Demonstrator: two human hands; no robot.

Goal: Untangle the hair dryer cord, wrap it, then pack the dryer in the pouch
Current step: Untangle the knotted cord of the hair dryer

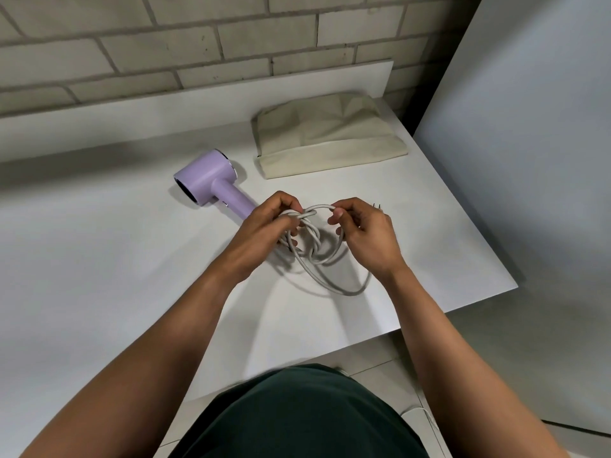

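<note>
- White table [99,259]: fills most of the view, and all the task things sit on it. Its right corner is cut at an angle.
- Pale brick wall [165,44]: runs along the far edge of the table.
- Grey panel [529,127]: stands upright off the table's right side.
- Dark green shirt [297,414]: your torso at bottom centre, with both bare forearms reaching forward over the near edge of the table.
- Pouch [327,140]: beige cloth, lying flat at far right of the table, well apart from your hands. Nothing printed on it that I can read.
- Hair dryer [206,178]: lilac, lying on its side left of the pouch. The barrel points near-left and the handle runs toward your left hand. There is a tiny mark on the handle, too small to read.
- Left hand [264,226]: back faces up and the fingers are curled, gripping a bunch of cord strands at the knot, right at the end of the dryer handle.
- Right hand [367,233]: thumb and index finger pinch the top loop of the cord. The other fingers are curled under, with a strand passing by them.
- Cord [312,234]: light grey and tangled, twisted between your hands. One big loop sags onto the table nearer to you.
- Plug prongs [377,205]: two dark pins poke up just behind your right hand; the plug body is hidden.
</note>
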